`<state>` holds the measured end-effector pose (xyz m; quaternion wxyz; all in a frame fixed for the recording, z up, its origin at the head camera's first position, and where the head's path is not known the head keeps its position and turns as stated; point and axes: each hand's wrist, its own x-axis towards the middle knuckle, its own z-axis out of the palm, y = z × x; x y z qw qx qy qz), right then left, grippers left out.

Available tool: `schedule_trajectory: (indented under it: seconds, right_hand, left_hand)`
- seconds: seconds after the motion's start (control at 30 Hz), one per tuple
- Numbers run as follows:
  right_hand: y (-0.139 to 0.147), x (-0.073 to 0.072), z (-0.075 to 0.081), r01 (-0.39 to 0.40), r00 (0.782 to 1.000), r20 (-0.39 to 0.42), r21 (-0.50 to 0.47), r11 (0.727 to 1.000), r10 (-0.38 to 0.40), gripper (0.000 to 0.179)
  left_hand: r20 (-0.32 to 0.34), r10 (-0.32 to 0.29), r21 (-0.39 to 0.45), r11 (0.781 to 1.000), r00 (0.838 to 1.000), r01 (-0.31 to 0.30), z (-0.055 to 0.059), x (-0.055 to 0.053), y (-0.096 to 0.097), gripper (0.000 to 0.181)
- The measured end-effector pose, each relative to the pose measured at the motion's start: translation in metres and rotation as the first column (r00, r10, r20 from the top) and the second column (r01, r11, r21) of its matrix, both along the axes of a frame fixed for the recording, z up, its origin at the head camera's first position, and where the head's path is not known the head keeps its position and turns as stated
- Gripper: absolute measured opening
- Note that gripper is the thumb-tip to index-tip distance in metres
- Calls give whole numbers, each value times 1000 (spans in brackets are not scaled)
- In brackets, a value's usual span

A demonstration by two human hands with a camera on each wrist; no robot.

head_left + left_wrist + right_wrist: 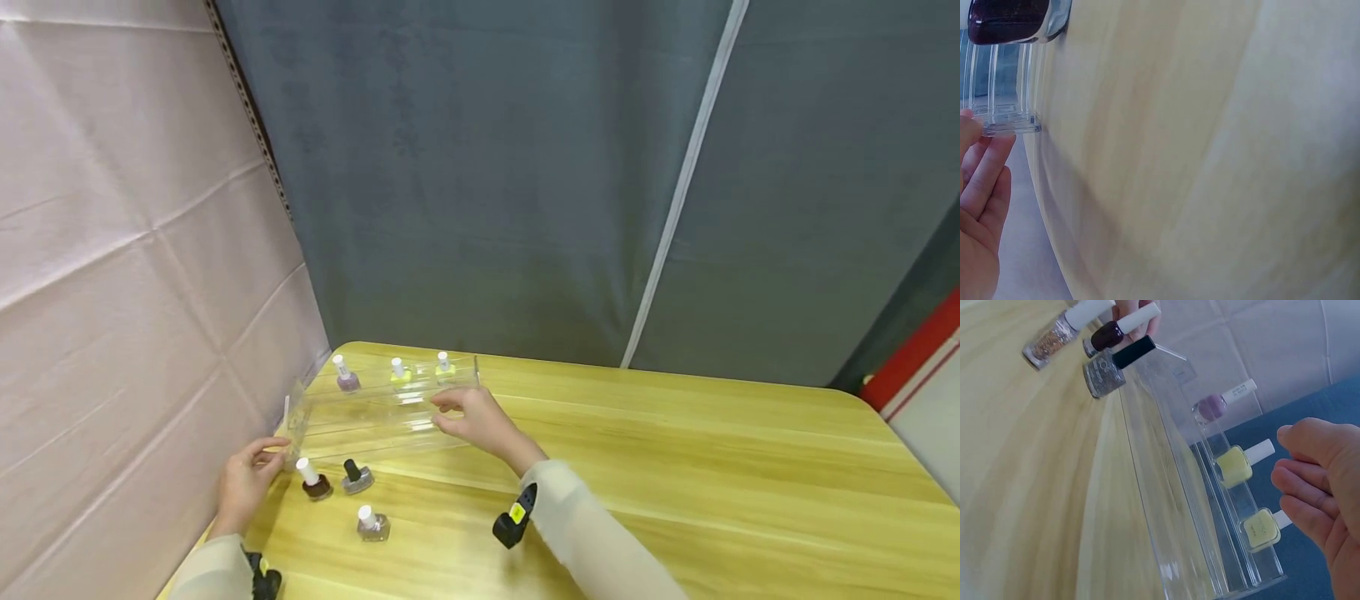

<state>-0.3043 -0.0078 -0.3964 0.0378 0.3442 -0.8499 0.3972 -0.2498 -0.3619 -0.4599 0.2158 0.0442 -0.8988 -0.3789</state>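
Observation:
A clear tiered plastic rack [352, 414] stands on the table's left side. My left hand [243, 487] pinches its left end between thumb and fingers, closely seen in the left wrist view. Along the rack's back tier stand a purple nail polish bottle [1212, 408] and two yellow nail polish bottles, one mid-tier [1234, 466] and one at the right [1261, 530], all white-capped. My right hand [480, 421] hovers by the rack's right end, fingers loosely bent and holding nothing. In the right wrist view its fingertips overlap the right yellow bottle's cap.
In front of the rack stand a dark red polish bottle [317, 487], a black-capped greyish bottle [357, 479] and a glitter bottle [373, 527]. A pale cloth wall [150, 333] borders the table's left edge; a grey curtain [487, 183] hangs behind. Bare wooden tabletop [712, 467] extends right.

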Motion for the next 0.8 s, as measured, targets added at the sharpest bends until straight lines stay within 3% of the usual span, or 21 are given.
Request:
schedule_trajectory:
  seconds: [0.27, 0.5, 0.63, 0.8]
  right_hand:
    - [-9, 17, -8, -53, 999, 13, 21, 998, 52, 29]
    - [-17, 31, -15, -74, 997, -8, 73, 995, 75, 29]
    - [-22, 36, -22, -96, 995, -19, 88, 991, 98, 29]
    - [-26, 42, -27, -118, 993, 18, 91, 989, 117, 29]
  left_hand:
    - [12, 22, -23, 1000, 1000, -21, -1, 2, -3, 17]
    - [-10, -13, 1, 1000, 1000, 13, -3, -1, -2, 18]
    - [-15, -1, -7, 1000, 1000, 0, -2, -1, -1, 17]
    - [-9, 5, -9, 1000, 1000, -5, -1, 0, -1, 18]
